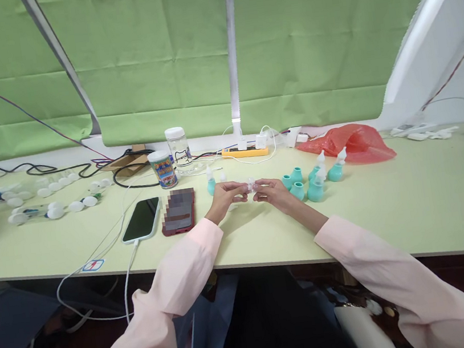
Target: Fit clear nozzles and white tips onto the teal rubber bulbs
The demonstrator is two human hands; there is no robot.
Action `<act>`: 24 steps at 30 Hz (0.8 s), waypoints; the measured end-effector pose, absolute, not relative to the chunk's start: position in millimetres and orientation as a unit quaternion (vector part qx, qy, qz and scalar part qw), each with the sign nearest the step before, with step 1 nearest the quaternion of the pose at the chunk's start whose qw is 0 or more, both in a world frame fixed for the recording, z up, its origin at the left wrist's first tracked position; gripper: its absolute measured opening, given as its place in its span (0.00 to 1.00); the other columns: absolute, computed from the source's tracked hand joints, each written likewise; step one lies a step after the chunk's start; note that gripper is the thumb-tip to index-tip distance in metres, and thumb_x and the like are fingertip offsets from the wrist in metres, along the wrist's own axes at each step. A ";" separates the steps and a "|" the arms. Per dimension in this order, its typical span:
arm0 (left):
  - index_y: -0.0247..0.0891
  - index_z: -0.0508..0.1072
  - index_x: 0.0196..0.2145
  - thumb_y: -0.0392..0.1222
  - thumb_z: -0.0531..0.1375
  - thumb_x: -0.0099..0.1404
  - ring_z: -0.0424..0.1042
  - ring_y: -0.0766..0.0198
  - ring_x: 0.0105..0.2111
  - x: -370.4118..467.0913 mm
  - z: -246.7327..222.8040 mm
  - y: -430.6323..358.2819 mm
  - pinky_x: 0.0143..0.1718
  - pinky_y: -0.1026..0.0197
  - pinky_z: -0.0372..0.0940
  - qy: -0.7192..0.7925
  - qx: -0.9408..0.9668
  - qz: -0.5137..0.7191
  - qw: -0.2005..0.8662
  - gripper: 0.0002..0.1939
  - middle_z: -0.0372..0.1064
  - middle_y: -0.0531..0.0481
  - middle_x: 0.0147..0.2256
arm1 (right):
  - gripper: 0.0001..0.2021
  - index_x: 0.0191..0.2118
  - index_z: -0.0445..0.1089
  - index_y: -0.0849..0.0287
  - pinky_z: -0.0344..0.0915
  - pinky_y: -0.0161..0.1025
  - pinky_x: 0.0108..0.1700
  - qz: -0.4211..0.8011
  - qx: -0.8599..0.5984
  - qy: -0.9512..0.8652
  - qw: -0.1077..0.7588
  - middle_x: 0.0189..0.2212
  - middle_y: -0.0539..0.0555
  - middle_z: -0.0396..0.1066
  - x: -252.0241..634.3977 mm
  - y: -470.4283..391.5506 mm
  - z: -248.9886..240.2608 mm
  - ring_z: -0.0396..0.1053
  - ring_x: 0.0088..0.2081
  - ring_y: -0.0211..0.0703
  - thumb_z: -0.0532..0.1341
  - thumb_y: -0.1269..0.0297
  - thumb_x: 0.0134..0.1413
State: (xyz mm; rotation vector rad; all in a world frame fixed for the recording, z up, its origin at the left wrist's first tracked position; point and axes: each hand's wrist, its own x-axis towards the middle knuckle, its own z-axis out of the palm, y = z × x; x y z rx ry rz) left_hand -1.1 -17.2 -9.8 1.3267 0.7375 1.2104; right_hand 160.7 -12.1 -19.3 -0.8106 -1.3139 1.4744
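My left hand [227, 199] and my right hand [275, 191] meet over the middle of the table. Between their pinched fingertips is a small clear plastic piece [250, 183], too small to make out in detail. Just behind my left hand stands a teal squeeze bulb with a clear nozzle [211, 185]. Close to my right hand are several teal bulbs with open necks [297, 191]. Beside these, several more bulbs carry clear pointed nozzles [315, 191]. Another whitish clear piece lies partly hidden behind my left hand.
A phone on a cable [141, 220] and a red-cased phone [179, 211] lie to the left. Behind them stand a printed tub [163, 170] and a clear jar [179, 149]. A yellow power strip [245, 152] and red plastic bag [351, 145] lie along the back.
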 end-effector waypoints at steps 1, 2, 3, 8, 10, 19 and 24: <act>0.28 0.72 0.26 0.43 0.64 0.43 0.66 0.68 0.22 -0.8 -9.5 -17.4 0.28 0.59 0.64 0.313 0.563 0.515 0.565 0.15 0.68 0.47 0.23 | 0.13 0.30 0.68 0.62 0.62 0.35 0.30 0.608 -0.330 -0.537 0.483 0.24 0.51 0.68 160.4 -12.5 -18.8 0.67 0.23 0.35 0.65 0.62 0.35; 0.28 0.72 0.26 0.44 0.64 0.43 0.66 0.68 0.22 -0.5 -9.4 -17.5 0.28 0.59 0.64 0.312 0.564 0.516 0.564 0.15 0.68 0.47 0.23 | 0.13 0.30 0.68 0.62 0.62 0.35 0.30 0.610 -0.329 -0.536 0.483 0.24 0.51 0.69 160.2 -13.0 -18.5 0.67 0.23 0.35 0.65 0.62 0.35; 0.28 0.72 0.26 0.44 0.64 0.43 0.66 0.68 0.22 -0.3 -9.5 -17.5 0.28 0.59 0.64 0.311 0.565 0.518 0.562 0.15 0.67 0.47 0.23 | 0.13 0.30 0.68 0.62 0.62 0.35 0.30 0.610 -0.329 -0.535 0.483 0.24 0.51 0.69 160.0 -13.3 -18.2 0.67 0.23 0.35 0.65 0.62 0.35; 0.30 0.68 0.26 0.43 0.64 0.43 0.55 0.78 0.15 0.4 -10.8 -16.8 0.16 0.70 0.52 0.296 0.564 0.505 0.582 0.14 0.61 0.54 0.19 | 0.12 0.29 0.68 0.61 0.61 0.35 0.28 0.624 -0.314 -0.537 0.473 0.24 0.51 0.69 160.4 -13.6 -17.5 0.65 0.21 0.33 0.65 0.61 0.35; 0.33 0.66 0.27 0.42 0.64 0.43 0.48 0.80 0.13 1.0 -10.6 -17.3 0.14 0.72 0.44 0.291 0.555 0.493 0.604 0.15 0.54 0.59 0.16 | 0.11 0.28 0.69 0.61 0.60 0.35 0.28 0.633 -0.304 -0.539 0.465 0.24 0.51 0.69 160.8 -13.8 -16.7 0.64 0.20 0.32 0.64 0.61 0.36; 0.32 0.65 0.23 0.47 0.61 0.47 0.45 0.79 0.15 4.8 -8.1 -18.9 0.16 0.70 0.38 0.283 0.557 0.445 0.641 0.15 0.47 0.58 0.17 | 0.08 0.28 0.69 0.59 0.59 0.33 0.27 0.681 -0.247 -0.531 0.439 0.24 0.50 0.68 157.8 -17.1 -15.8 0.63 0.21 0.30 0.63 0.62 0.39; 0.29 0.68 0.22 0.47 0.62 0.44 0.45 0.79 0.16 5.0 -9.0 -19.0 0.17 0.69 0.38 0.292 0.569 0.463 0.613 0.15 0.48 0.57 0.17 | 0.08 0.28 0.70 0.60 0.60 0.33 0.27 0.680 -0.259 -0.531 0.434 0.24 0.50 0.69 159.3 -16.2 -17.1 0.63 0.21 0.31 0.63 0.63 0.38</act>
